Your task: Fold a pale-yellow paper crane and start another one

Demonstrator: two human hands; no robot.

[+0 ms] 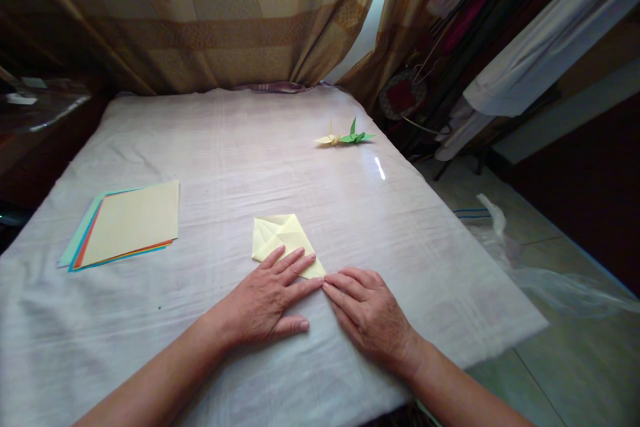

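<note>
A partly folded pale yellow paper [280, 235] lies flat on the white cloth-covered table [225, 147]. My left hand [267, 297] lies flat on its near edge, fingers spread and pressing it down. My right hand [365, 310] rests flat on the cloth just right of the paper, its fingertips touching the paper's near right corner. Neither hand grips anything.
A stack of coloured paper sheets [125, 223], yellow on top, lies at the left. Two folded paper cranes, one yellow [329, 139] and one green [356, 137], stand at the far right. Curtains hang behind the table; its right edge drops to a tiled floor with clear plastic [550, 280].
</note>
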